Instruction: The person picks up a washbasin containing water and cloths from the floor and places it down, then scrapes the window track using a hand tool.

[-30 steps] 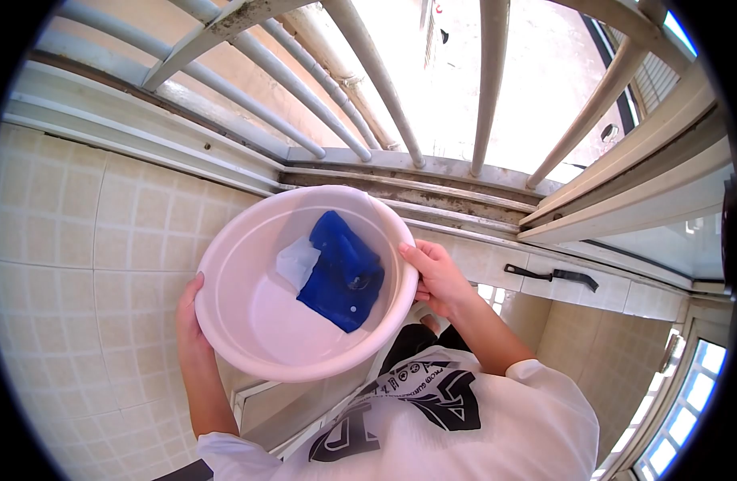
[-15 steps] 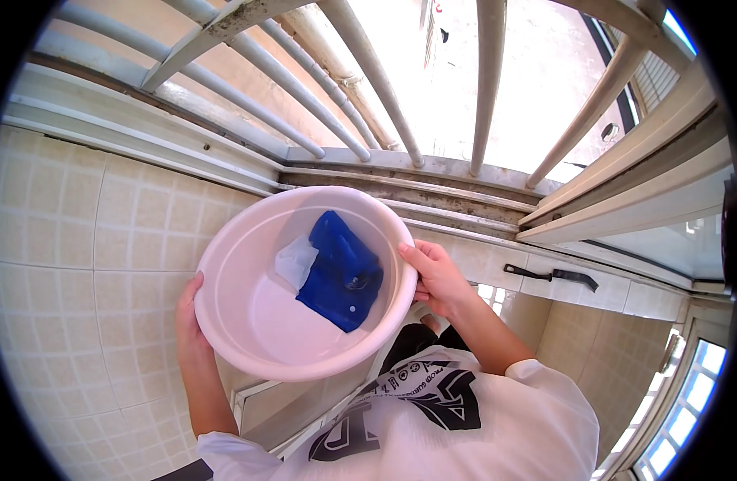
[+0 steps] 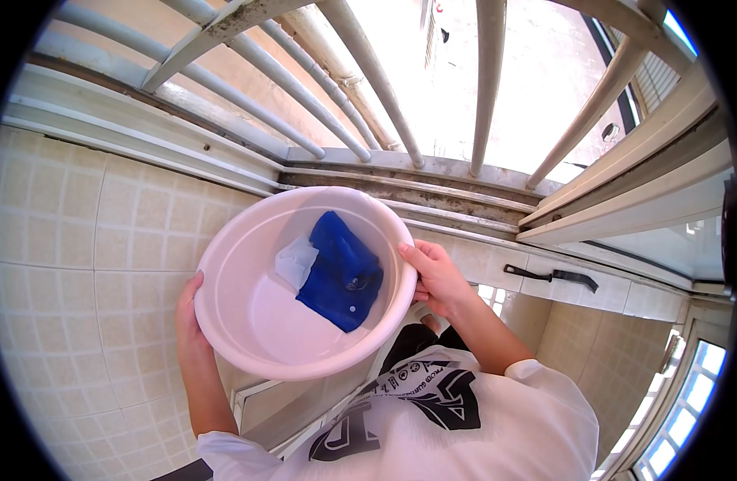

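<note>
A large, round, pale pink plastic basin (image 3: 240, 276) is held between the person's two bare hands, in front of a white shirt with black print (image 3: 496, 417); whether anything beneath also supports it cannot be told. The left hand (image 3: 189, 315) grips the basin's left edge, a digit showing at the rim and the palm along the outer wall; its other fingers are mostly hidden, so how far they are spread cannot be told. The right hand (image 3: 440, 276) clasps the right edge, its thumb laid on the rim and its fingers bent against the outside and underneath, closed on the basin wall. Inside, a crumpled deep-blue piece of cloth (image 3: 340, 272) lies towards the basin's far right edge, with a small, pale round spot near its lower corner. A translucent whitish piece of thin material (image 3: 296, 260) touches the cloth's left side. Beyond the basin's far edge run white window tracks (image 3: 464, 220) and a row of grey metal bars (image 3: 488, 80). To the right, a black-handled tool with a bent end (image 3: 573, 277) lies on a narrow, pale-tiled ledge (image 3: 484, 258), well apart from the basin.
</note>
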A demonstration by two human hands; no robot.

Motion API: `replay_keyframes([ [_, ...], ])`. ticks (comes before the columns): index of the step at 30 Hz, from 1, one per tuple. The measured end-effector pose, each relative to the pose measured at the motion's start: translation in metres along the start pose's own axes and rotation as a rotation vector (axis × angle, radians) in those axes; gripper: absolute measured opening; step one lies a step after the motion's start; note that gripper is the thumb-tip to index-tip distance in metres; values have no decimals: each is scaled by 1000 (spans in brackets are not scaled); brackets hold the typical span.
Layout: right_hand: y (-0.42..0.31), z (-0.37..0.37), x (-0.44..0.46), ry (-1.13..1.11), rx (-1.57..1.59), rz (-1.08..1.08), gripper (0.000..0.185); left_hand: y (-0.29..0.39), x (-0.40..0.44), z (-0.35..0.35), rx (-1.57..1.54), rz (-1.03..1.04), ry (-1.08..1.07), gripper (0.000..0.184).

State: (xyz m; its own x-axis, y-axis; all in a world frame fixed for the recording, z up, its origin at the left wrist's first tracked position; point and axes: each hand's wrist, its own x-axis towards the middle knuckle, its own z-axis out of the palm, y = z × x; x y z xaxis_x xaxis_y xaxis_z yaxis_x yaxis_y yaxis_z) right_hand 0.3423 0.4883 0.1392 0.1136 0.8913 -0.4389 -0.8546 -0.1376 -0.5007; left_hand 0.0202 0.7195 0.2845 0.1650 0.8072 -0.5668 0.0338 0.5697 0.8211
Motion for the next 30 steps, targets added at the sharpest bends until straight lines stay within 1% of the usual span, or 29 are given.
replay_keyframes([
  [4,1,-1,1,-5,3,-1,27,-1,1,-1,-6,-5,-13,53],
  [16,4,2,1,-16,-11,-9,26,-7,-2,-6,4,13,41,53],
  [23,15,10,-3,-55,-96,-36,25,-38,-10,-34,-61,-4,78,57],
  [30,17,18,-7,-76,-199,-31,22,-69,-22,-39,-102,7,141,63],
])
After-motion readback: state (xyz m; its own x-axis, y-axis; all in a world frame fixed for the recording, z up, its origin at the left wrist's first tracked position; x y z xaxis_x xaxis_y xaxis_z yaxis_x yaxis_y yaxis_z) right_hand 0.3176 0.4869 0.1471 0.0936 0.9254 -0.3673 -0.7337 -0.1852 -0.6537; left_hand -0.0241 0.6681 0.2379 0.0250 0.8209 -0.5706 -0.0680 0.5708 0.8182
